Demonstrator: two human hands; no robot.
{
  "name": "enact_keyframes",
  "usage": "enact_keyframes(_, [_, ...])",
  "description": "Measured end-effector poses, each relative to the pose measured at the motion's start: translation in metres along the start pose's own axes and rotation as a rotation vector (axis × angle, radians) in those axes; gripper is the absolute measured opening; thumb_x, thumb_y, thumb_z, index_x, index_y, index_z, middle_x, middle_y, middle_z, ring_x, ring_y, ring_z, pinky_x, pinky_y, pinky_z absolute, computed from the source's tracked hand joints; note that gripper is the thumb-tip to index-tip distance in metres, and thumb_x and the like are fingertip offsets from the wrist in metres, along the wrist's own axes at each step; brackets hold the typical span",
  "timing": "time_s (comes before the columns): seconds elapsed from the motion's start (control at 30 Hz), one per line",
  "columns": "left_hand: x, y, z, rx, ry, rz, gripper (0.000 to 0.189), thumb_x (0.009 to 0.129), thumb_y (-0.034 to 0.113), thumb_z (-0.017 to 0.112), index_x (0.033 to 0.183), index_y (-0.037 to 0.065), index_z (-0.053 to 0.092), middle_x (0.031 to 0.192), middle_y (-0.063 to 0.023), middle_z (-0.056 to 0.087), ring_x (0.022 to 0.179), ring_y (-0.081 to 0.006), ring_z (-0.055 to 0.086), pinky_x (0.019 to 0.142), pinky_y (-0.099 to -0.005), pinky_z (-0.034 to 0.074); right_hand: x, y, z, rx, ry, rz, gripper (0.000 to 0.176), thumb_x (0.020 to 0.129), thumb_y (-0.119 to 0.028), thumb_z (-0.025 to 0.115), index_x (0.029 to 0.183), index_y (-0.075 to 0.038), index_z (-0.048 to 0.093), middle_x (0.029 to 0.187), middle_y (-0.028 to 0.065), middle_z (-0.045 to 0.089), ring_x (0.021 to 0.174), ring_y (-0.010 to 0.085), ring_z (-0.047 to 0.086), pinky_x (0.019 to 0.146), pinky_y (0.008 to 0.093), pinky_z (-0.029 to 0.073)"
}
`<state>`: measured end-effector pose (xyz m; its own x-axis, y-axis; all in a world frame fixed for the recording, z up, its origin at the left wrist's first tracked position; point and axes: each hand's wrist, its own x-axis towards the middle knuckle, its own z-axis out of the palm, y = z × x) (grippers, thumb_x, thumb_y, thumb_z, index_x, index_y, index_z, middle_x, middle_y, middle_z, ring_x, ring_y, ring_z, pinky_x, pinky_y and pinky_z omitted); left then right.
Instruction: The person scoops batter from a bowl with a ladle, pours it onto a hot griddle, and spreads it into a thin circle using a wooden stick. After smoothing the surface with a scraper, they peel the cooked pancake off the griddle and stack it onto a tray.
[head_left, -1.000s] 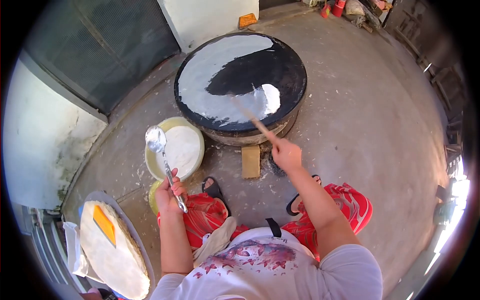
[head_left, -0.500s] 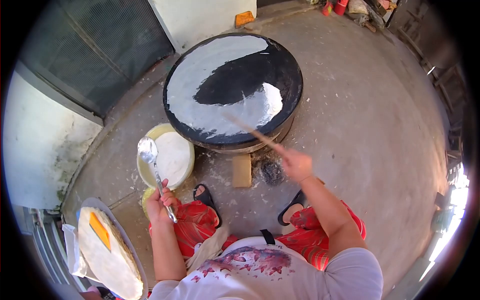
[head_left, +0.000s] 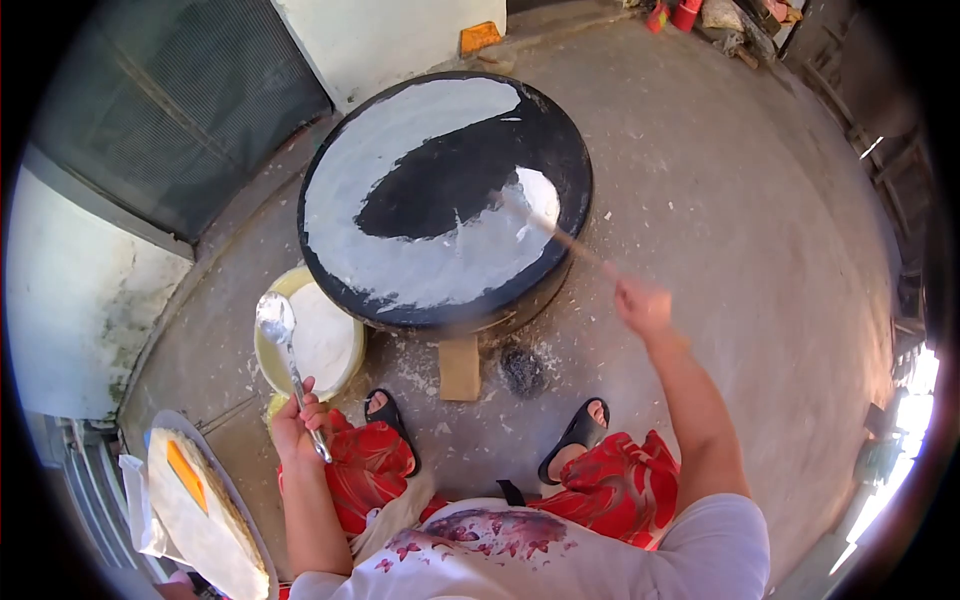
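Observation:
A large round black griddle (head_left: 430, 190) carries white batter (head_left: 420, 265) spread in a curved band, with a thicker, brighter patch at its right side. My right hand (head_left: 643, 306) is closed round the handle of a wooden spreader (head_left: 580, 248), whose blurred far end lies at the bright patch. In my left hand (head_left: 299, 425) is a metal ladle (head_left: 289, 355), its bowl coated white and raised over the left edge of a yellowish tub (head_left: 270, 365) of white batter.
At the lower left, a stack of pale flat sheets (head_left: 190, 500) bears an orange scraper (head_left: 187, 476). A brick-like block (head_left: 459, 368) and a dark wiry clump (head_left: 522, 370) lie below the griddle. Near the wall sits an orange object (head_left: 480, 38).
My right hand has moved right and slightly up, bringing the spreader's far end to the bright batter patch. The view has shifted slightly; my left hand still holds the ladle.

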<state>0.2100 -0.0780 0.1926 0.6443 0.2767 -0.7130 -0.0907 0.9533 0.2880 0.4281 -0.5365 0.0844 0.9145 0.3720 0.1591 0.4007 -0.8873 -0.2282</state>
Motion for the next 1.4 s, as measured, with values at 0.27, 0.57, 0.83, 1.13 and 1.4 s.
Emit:
enact_keyframes(0.27, [0.017, -0.007, 0.015, -0.013, 0.095, 0.006, 0.029, 0.089, 0.018, 0.034, 0.103, -0.003, 0.049, 0.067, -0.0037, 0.047, 0.047, -0.0083, 0.039, 0.038, -0.0203, 0.034, 0.088, -0.03, -0.012, 0.258, 0.06, 0.265, 0.042, 0.073, -0.015, 0.052, 0.111, -0.033, 0.054, 0.07, 0.0024, 0.056, 0.06, 0.0217, 0.057, 0.053, 0.0348, 0.047])
enact_keyframes(0.57, [0.028, -0.014, 0.027, 0.008, 0.123, 0.019, 0.029, 0.089, 0.019, 0.034, 0.101, -0.002, 0.051, 0.066, -0.0038, 0.047, 0.046, -0.009, 0.039, 0.038, -0.0204, 0.034, 0.167, 0.023, -0.005, -0.088, 0.145, 0.114, 0.04, 0.073, -0.013, 0.051, 0.107, -0.033, 0.057, 0.078, 0.0054, 0.061, 0.07, 0.0236, 0.059, 0.061, 0.035, 0.048])
enact_keyframes(0.83, [0.03, -0.014, 0.029, -0.008, 0.104, -0.008, 0.03, 0.09, 0.02, 0.035, 0.102, -0.002, 0.051, 0.066, -0.0042, 0.048, 0.047, -0.0096, 0.039, 0.038, -0.0213, 0.034, 0.148, 0.059, -0.006, 0.184, 0.041, 0.018, 0.04, 0.075, -0.013, 0.048, 0.109, -0.033, 0.056, 0.078, 0.0052, 0.061, 0.073, 0.0232, 0.059, 0.064, 0.0341, 0.048])
enact_keyframes(1.13, [0.033, -0.015, 0.035, -0.046, 0.129, -0.043, 0.029, 0.089, 0.02, 0.036, 0.102, -0.001, 0.051, 0.065, -0.0045, 0.048, 0.045, -0.0097, 0.039, 0.037, -0.0214, 0.033, 0.193, 0.033, -0.01, 0.078, 0.133, -0.054, 0.056, 0.073, 0.003, 0.045, 0.113, -0.035, 0.052, 0.086, 0.0055, 0.057, 0.082, 0.025, 0.056, 0.068, 0.0358, 0.046])
enact_keyframes(1.4, [0.033, -0.02, 0.04, -0.016, 0.108, -0.028, 0.03, 0.089, 0.02, 0.036, 0.104, -0.001, 0.051, 0.066, -0.0055, 0.049, 0.045, -0.0101, 0.04, 0.037, -0.0217, 0.033, 0.254, 0.018, 0.007, -0.126, 0.105, 0.088, 0.052, 0.077, -0.001, 0.039, 0.122, -0.027, 0.043, 0.099, 0.0111, 0.055, 0.089, 0.0293, 0.056, 0.075, 0.0375, 0.046])
